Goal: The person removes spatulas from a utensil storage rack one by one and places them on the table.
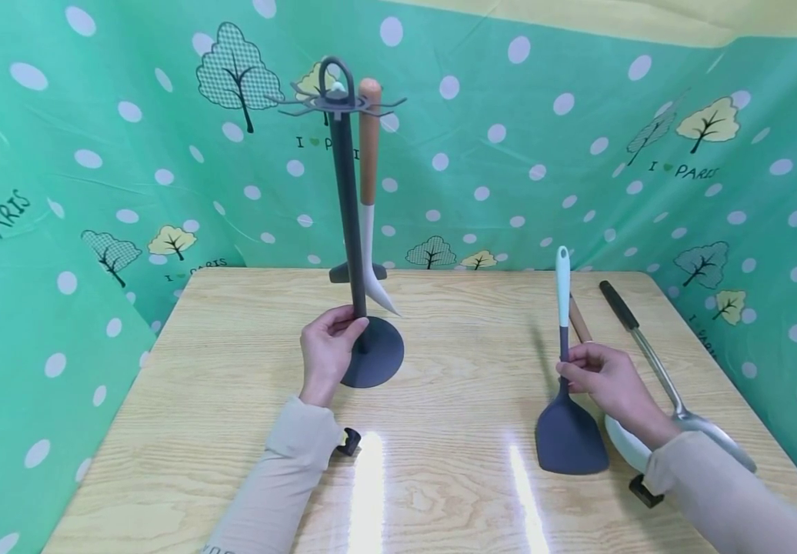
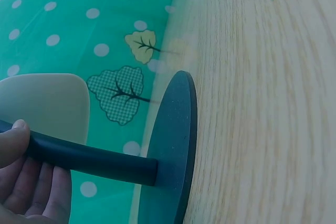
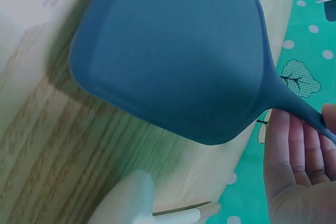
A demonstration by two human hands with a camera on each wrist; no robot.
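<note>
A dark utensil rack stands on its round base, with hooks fanned out at the top. Low on its pole, my left hand grips it between thumb and fingers. From the rack hangs a white turner with a wooden handle; its pale blade shows in the left wrist view. Behind the pole hangs another utensil with a dark head, mostly hidden. My right hand pinches the neck of a dark spatula with a mint handle, held upright, broad head down.
At the right, a metal utensil with a black handle lies on the wooden table. Beside it is a white-headed utensil with a wooden handle, partly covered by my right hand. Dotted green cloth surrounds the table.
</note>
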